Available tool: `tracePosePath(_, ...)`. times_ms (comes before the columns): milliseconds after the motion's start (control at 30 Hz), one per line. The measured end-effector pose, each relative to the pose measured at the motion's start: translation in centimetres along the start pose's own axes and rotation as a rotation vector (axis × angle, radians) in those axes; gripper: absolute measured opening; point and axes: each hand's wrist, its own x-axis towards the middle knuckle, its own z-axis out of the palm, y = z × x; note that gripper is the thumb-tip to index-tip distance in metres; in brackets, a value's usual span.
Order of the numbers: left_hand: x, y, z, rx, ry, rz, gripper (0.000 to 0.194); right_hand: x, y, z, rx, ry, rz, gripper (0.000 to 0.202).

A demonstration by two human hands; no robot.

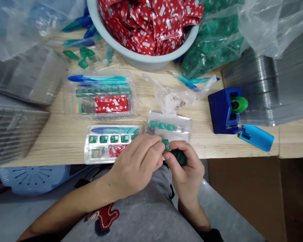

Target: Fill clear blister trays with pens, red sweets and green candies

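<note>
My left hand point(138, 163) is closed, its fingertips at a small green square plastic piece point(166, 145). From the other side, the thumb and index finger of my right hand point(188, 171) meet the same piece. More dark green pieces point(178, 157) are held in my right hand's curled fingers. Just beyond the hands lies a clear plastic tray point(184, 125) with three green squares in its pockets. Partly behind my left hand is a filled clear tray point(87, 148), holding a blue pen, several green squares, a striped block and a red patterned packet.
A grey basin point(151, 62) of red packets stands at the back. Another filled tray point(133, 101) lies at left. Stacked clear trays flank the table at left point(17, 131) and right point(285, 80). At right are a blue tape dispenser point(221, 112) and crumpled plastic bag point(169, 99).
</note>
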Motion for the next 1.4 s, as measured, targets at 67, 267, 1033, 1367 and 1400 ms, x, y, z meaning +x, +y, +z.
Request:
tracePosePath(67,-0.1,-0.2,0.1,-0.02,-0.017,0.003,0.009,0.1,-0.3,0.1,-0.024,-0.018,0.007,0.011)
tracePosePath(267,-0.2,-0.5,-0.4,-0.188,-0.086,-0.112,0.009,0.4,-0.5,0.2,-0.113,-0.03,-0.058,0.014)
tracePosePath(1033,-0.4,0.1,-0.8,-0.283,-0.136,-0.266,0.011,0.4,-0.6,0.2,-0.138,-0.085,-0.101,0.016)
tracePosePath(1367,-0.6,-0.8,-0.7,-0.132,-0.244,0.011,0.02,0.3,0.5,-0.9,-0.26,-0.257,-0.272,0.016)
tracePosePath(1400,-0.6,-0.7,-0.3,-0.117,-0.241,0.039,0.02,0.2,0.8,-1.1,-0.269,-0.274,-0.278,0.016)
